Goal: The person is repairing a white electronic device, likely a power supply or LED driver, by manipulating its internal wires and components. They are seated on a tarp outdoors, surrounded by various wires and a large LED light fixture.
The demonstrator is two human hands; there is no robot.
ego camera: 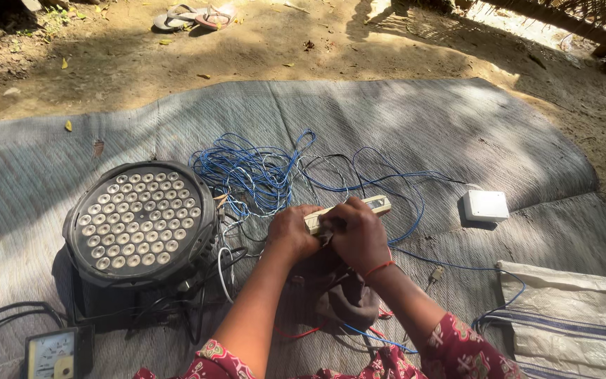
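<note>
The long pale strip (pixel 348 211) lies on the grey mat (pixel 457 133), beside the blue wires (pixel 254 172). Both the left hand (pixel 292 233) and right hand (pixel 359 235) close around its near end; a round lamp (pixel 140 221) stands left

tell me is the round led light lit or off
Off, as far as shows: the round LED light lies face up on the mat, its lenses pale, no glow.
</note>
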